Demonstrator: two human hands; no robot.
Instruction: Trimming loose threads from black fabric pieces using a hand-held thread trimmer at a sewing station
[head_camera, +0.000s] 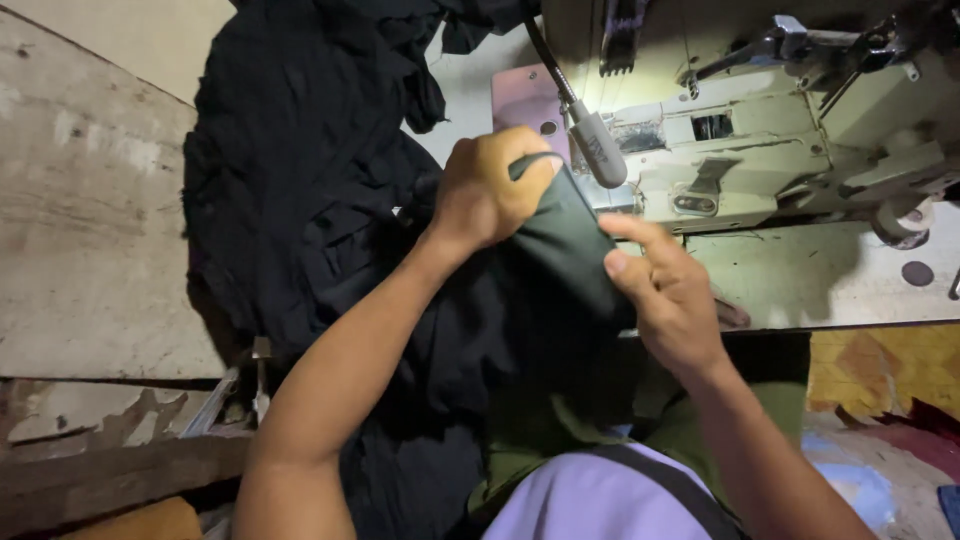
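My left hand (487, 190) grips the top edge of a piece of dark green-black fabric (565, 245) held up in front of a cream sewing machine (780, 130). My right hand (665, 290) pinches the same piece at its right edge, thumb on top. The fabric hangs down from both hands toward my lap and merges with more dark cloth below.
A large heap of black fabric (300, 170) lies on the worn wooden table (90, 230) to the left. A flexible-neck lamp (595, 145) points down beside the machine's needle area. Coloured cloth (880, 380) lies at the lower right.
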